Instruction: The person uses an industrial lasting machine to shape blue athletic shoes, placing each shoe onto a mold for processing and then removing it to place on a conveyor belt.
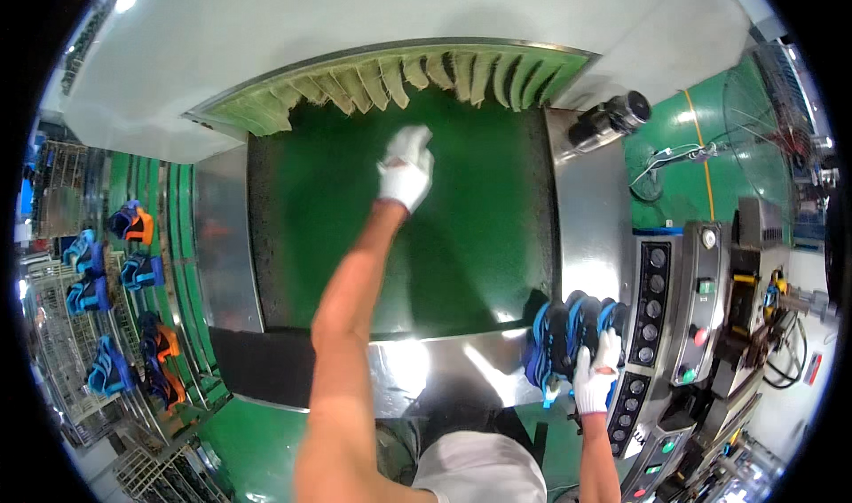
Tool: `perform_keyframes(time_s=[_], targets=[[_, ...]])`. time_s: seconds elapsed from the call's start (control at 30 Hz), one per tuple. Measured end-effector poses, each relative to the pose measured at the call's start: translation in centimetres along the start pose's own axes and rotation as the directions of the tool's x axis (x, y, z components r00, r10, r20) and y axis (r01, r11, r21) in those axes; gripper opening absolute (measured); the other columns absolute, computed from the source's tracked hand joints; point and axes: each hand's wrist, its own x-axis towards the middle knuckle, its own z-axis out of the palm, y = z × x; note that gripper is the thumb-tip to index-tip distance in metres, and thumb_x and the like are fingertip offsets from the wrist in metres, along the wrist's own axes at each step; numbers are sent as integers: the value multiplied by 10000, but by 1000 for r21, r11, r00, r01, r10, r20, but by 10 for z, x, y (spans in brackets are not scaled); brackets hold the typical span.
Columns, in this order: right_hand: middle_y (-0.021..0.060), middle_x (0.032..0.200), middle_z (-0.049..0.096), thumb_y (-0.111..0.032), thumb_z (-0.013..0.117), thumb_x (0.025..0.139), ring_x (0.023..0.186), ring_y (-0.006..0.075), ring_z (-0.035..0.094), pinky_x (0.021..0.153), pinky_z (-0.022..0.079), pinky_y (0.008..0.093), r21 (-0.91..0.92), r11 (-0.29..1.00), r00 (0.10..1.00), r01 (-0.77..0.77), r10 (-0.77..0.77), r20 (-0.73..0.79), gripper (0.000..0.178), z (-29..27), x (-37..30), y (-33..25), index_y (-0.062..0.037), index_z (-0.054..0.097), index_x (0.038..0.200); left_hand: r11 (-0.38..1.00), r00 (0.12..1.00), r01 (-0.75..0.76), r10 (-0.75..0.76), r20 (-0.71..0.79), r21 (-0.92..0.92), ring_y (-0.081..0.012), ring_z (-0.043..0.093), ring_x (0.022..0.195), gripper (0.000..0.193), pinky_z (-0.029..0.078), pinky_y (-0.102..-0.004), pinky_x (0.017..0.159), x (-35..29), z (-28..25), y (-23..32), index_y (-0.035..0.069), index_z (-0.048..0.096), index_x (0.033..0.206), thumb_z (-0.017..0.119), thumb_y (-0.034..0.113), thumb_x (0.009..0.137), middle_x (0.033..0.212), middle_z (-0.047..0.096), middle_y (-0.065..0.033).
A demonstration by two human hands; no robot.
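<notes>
My left hand, in a white glove, is stretched out over the green conveyor belt, below the fringed opening. It is smeared by motion, so its fingers are unclear, and no object shows in it. My right hand, also gloved in white, is at a row of blue-and-black shoes on the metal ledge at the belt's near right corner. Its fingers and thumb close round the rightmost shoe, which they partly hide.
A green fabric fringe hangs across the machine's opening. Control panels with dials and buttons line the right, near a cylindrical motor and a large fan. Racks on the left hold several blue and orange shoes.
</notes>
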Motion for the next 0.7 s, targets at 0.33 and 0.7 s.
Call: perform_keyframes(time_s=[0.33, 0.7], targets=[[303, 1471, 471, -193, 749, 803, 1399, 486, 427, 1184, 303, 584, 259, 867, 850, 425, -480, 214, 643, 142, 156, -222, 33, 549, 1371, 616, 727, 468, -676, 120, 633, -415, 473, 1391, 705, 383, -550, 1129, 205, -94, -297, 81, 477, 1507, 428, 570, 1000, 1559, 451, -224], [243, 1395, 541, -154, 730, 713, 1296, 527, 481, 1096, 321, 731, 210, 730, 698, 650, -683, 215, 615, 230, 177, -302, -13, 597, 1297, 761, 853, 399, -512, 96, 511, -372, 343, 1489, 722, 261, -516, 1224, 194, -29, -346, 146, 431, 1552, 447, 609, 998, 1632, 363, -157]])
